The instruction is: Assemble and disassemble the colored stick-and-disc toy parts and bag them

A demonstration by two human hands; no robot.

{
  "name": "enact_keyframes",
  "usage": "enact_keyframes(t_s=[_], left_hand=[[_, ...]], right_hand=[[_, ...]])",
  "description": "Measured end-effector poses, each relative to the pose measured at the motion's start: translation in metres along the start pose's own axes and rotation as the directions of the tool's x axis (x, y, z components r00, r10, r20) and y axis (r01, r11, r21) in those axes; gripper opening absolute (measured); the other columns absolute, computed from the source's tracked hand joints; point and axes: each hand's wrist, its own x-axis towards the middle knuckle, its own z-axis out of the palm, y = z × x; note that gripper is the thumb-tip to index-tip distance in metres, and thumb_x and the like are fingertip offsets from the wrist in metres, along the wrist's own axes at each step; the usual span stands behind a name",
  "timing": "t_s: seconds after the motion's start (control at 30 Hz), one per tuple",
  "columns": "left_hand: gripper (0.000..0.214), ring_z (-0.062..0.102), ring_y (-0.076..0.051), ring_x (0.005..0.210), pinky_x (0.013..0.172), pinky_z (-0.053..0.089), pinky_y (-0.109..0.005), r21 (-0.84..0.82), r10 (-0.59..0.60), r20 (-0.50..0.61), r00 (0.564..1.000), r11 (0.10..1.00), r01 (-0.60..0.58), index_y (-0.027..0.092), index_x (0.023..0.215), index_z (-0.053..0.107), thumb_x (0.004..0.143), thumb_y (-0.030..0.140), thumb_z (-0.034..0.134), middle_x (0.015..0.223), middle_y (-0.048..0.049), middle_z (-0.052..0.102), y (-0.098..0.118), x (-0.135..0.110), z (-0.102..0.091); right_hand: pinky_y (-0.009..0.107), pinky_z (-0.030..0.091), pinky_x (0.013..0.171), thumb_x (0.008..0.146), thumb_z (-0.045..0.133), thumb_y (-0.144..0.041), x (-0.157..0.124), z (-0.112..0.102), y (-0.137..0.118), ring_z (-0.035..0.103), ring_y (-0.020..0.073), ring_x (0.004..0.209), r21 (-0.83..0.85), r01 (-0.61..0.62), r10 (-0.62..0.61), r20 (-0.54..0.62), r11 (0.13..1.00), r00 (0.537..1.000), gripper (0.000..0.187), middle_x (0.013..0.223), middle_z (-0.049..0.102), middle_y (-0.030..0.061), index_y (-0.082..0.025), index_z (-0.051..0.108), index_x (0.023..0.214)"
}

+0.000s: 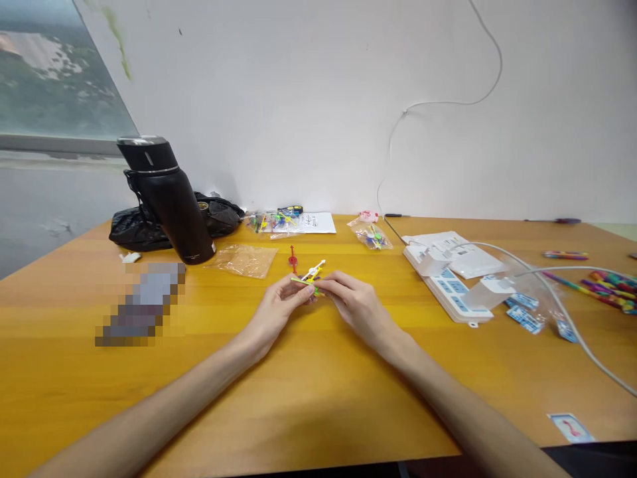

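Observation:
Above the middle of the wooden table point(298, 392), my left hand point(279, 307) pinches a green plastic arrow spinner point(301, 281) between thumb and fingers. My right hand point(357, 304) meets it from the other side, its fingertips closed by the spinner's right end; what exactly they grip is too small to make out. Just beyond the fingertips show a white arrow spinner point(313, 271) and a yellow one point(316, 274), partly hidden by the green piece and my hands. A red arrow spinner point(292, 261) lies farther back on the table.
At left stand a black bottle point(172, 206), a black plastic bag point(139, 229) and a pixelated dark object point(144, 302). Clear bags of colourful pieces point(371, 234) lie near the wall. A white power strip point(450, 292) with cables point(562, 302) and colourful sticks point(610, 289) occupy the right.

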Motion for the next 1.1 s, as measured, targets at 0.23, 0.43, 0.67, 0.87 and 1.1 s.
enact_keyframes(t_s=[0.23,0.43,0.67,0.87,1.1], left_hand=[[0.025,0.065,-0.019,0.094,0.094,0.048,-0.031,0.053,0.033,-0.021,0.999,0.998,-0.032,0.018,0.093,0.072,0.083,0.04,0.078,0.097,-0.0038,0.073,0.003,0.001,0.0],[0.025,0.067,-0.017,0.093,0.095,0.049,-0.031,0.052,0.08,0.025,0.996,0.995,-0.082,0.018,0.088,0.064,0.082,0.037,0.08,0.091,-0.0006,0.07,0.0,0.006,-0.007],[0.023,0.069,-0.018,0.097,0.098,0.049,-0.032,0.02,0.054,0.081,0.995,0.998,-0.055,0.018,0.093,0.065,0.086,0.036,0.076,0.095,-0.0014,0.071,0.003,0.005,-0.006],[0.021,0.066,-0.017,0.097,0.094,0.05,-0.029,0.059,0.068,0.208,0.976,0.995,-0.082,0.018,0.095,0.066,0.087,0.034,0.076,0.098,-0.0026,0.07,0.001,0.002,-0.006],[0.028,0.068,-0.018,0.093,0.095,0.05,-0.033,0.054,-0.031,0.191,0.981,0.998,0.021,0.017,0.091,0.067,0.081,0.038,0.081,0.095,-0.0037,0.072,-0.002,0.006,-0.011]], right_hand=[[0.03,0.055,0.084,0.102,0.051,-0.019,0.002,0.002,-0.006,0.069,0.019,0.092,0.091,-0.065,0.073,-0.09,0.994,0.993,0.023,0.104,0.07,0.007,-0.024,0.07,0.115],[0.028,0.055,0.078,0.097,0.063,-0.029,0.004,0.003,-0.012,0.069,0.0169,0.084,0.381,-0.27,0.3,-0.02,0.884,0.954,0.012,0.094,0.072,0.0032,-0.022,0.07,0.103],[0.029,0.054,0.081,0.093,0.067,-0.034,0.006,0.002,-0.013,0.067,0.0163,0.085,0.595,-0.36,0.39,0.083,0.719,0.917,0.015,0.091,0.07,0.0027,-0.019,0.067,0.097],[0.023,0.042,0.062,0.087,0.064,-0.02,0.004,-0.001,-0.01,0.05,0.0104,0.066,0.578,-0.434,0.377,0.224,0.691,0.899,0.008,0.075,0.054,-0.004,-0.019,0.057,0.091],[0.023,0.042,0.065,0.093,0.062,-0.026,0.003,-0.004,-0.009,0.052,0.0105,0.068,0.553,-0.421,0.312,0.285,0.719,0.906,0.01,0.082,0.058,-0.0022,-0.019,0.058,0.1]])
